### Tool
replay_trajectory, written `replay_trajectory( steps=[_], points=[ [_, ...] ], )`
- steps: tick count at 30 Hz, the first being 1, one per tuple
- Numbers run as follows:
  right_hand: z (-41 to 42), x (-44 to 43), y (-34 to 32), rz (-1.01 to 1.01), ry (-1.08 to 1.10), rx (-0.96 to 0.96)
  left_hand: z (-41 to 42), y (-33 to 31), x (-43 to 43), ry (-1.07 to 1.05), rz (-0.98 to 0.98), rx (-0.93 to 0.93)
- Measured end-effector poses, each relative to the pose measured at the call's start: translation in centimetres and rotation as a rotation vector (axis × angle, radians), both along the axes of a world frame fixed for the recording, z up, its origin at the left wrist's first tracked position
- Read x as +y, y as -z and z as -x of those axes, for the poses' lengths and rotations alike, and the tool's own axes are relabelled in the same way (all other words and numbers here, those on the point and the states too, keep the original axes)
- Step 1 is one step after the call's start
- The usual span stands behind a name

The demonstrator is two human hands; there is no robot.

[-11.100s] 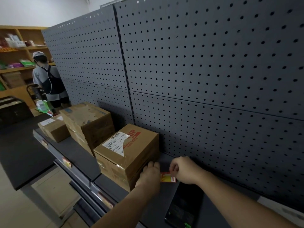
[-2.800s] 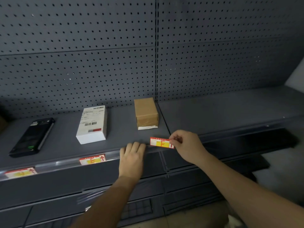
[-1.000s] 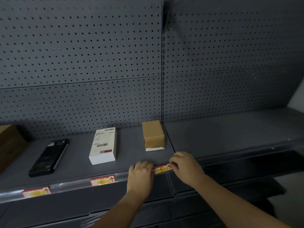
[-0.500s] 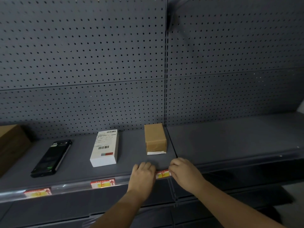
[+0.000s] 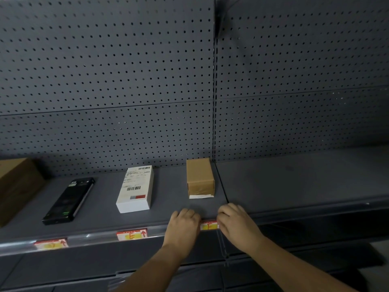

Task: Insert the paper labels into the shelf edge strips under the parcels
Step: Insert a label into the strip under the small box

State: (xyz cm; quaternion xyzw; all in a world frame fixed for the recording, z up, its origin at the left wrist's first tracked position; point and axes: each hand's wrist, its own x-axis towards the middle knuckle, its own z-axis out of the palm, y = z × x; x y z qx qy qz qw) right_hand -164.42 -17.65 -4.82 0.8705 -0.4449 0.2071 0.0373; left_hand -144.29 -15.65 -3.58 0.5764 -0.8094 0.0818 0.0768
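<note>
Seating a red-and-yellow paper label into the clear edge strip along the front of the grey shelf, right under the small brown parcel, which sits well back from the edge. White parcel further left of the brown one has its label in the strip already; another label sits below the black handset. Left hand lies knuckles-up over the strip touching the label's left end, right hand over its right end. Fingers curl down onto the edge; whether they pinch the paper or just press it, cannot tell. To do it well, probably tuck the bottom edge behind the strip's lip first, then slide both thumbs outward so the paper goes flat, not bowed.
</note>
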Motion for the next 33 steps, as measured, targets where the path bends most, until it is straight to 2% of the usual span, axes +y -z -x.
replay_trajectory(
  steps=[5, 14, 21, 25, 29, 33],
  points=[
    [-0.3, 0.0, 0.2, -0.063, 0.028, -0.035, 0.0, 0.6, 0.2, 0.031, -0.03, 0.008],
    [-0.1, 0.0, 0.0, -0.135, 0.021, -0.114, -0.2, 1.7, 0.1, 0.032, 0.043, 0.079],
    [0.0, 0.3, -0.7, -0.172, 0.027, -0.176, -0.4, 1.7, 0.2, 0.002, -0.012, 0.169],
    [-2.1, -0.2, -2.5, -0.125, -0.003, -0.299, -2.7, 0.3, 1.1, -0.025, 0.08, 0.244],
    [-6.1, -0.2, -3.5, -0.165, -0.082, -0.332, -6.4, -0.8, 2.4, -0.125, 0.118, 0.298],
    [-10.2, 0.7, -3.1, -0.188, -0.119, -0.323, -11.1, -0.9, 4.0, -0.212, 0.101, 0.27]
  ],
)
